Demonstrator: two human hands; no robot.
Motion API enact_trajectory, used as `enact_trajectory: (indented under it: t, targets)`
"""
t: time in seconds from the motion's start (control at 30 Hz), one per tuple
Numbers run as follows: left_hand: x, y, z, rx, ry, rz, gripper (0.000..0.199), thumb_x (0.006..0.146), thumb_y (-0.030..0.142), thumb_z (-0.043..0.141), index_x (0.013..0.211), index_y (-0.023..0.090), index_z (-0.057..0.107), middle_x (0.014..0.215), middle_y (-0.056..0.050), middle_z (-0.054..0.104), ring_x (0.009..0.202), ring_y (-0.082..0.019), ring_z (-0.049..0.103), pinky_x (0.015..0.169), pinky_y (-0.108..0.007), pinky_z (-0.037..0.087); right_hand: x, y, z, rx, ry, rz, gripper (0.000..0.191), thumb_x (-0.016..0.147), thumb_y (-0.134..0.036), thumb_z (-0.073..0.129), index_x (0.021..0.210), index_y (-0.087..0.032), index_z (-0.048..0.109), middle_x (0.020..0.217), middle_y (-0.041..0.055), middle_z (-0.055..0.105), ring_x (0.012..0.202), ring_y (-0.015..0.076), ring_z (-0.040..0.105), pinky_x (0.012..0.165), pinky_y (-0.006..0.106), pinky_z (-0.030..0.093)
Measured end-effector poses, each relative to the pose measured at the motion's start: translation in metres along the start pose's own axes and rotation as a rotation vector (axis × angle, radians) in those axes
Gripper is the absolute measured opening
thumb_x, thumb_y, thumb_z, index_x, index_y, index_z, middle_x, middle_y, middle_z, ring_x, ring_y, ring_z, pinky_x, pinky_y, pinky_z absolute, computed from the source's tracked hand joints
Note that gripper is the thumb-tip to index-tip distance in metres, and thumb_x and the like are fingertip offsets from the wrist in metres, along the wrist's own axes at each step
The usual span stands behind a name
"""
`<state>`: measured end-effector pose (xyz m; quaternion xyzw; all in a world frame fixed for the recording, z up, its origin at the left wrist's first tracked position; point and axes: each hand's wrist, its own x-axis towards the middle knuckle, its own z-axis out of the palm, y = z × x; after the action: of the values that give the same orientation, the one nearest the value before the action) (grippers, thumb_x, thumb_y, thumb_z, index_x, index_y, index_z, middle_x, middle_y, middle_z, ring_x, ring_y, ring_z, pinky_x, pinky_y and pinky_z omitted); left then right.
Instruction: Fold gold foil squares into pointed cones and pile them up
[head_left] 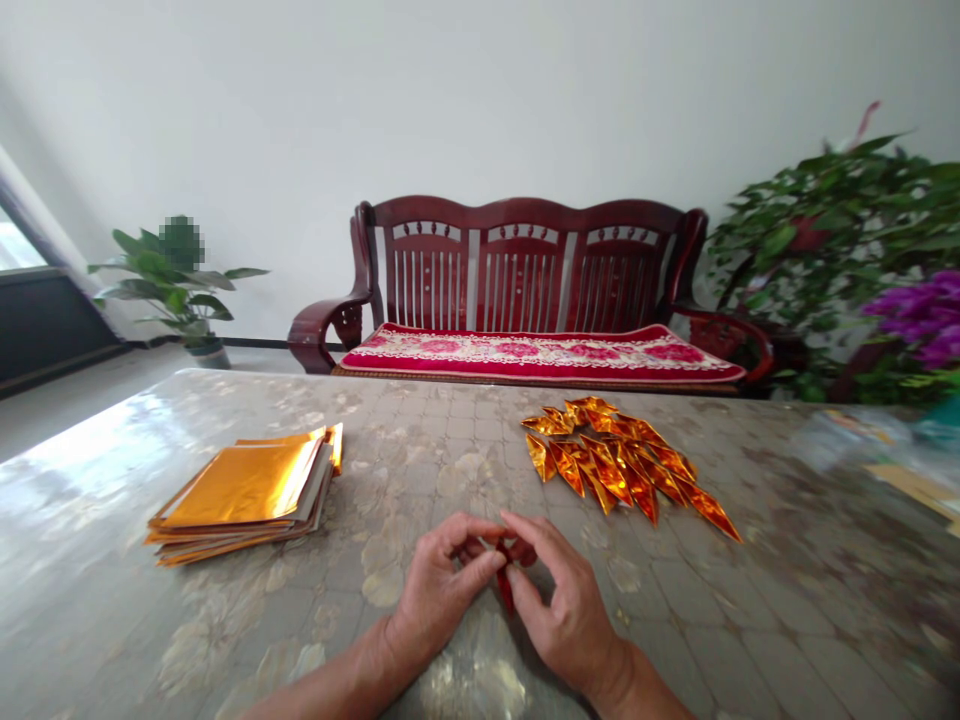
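Near the front middle of the table, my left hand (450, 575) and my right hand (559, 590) meet fingertip to fingertip. Both are closed on a small piece of folded foil paper (505, 585), dark red-orange where it shows between the thumbs. Most of that piece is hidden by my fingers. To the left lies a stack of gold foil sheets (240, 485), its edges uneven. On the right, several folded gold foil pieces (611, 465) with pointed ends rest in an overlapping cluster, apart from my hands.
A patterned, glossy cover lies over the table (420, 430). Clear plastic bags (851, 440) sit at its right edge. Beyond stand a dark red wooden bench (517, 265) with a floral cushion (540, 352), a potted plant (187, 300) and purple flowers (926, 310).
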<state>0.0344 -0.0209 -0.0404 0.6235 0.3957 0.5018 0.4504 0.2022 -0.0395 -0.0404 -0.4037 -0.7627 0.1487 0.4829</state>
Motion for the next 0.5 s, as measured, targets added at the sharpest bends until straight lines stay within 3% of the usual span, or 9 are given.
enact_trajectory:
  t: [0.5]
  targets:
    - [-0.0013,0.0037,0.0002,0.086,0.005,0.140,0.015,0.077,0.013,0.067,0.089,0.018,0.074,0.081,-0.002,0.071,0.067,-0.012,0.062,0.063,-0.020,0.048,-0.0011,-0.0005,-0.0020,-0.014,-0.004,-0.046,0.048,0.086,-0.009,0.055,0.132,-0.024,0.053,0.104,0.0065,0.065,0.092,0.0189,0.064,0.084,0.033,0.057]
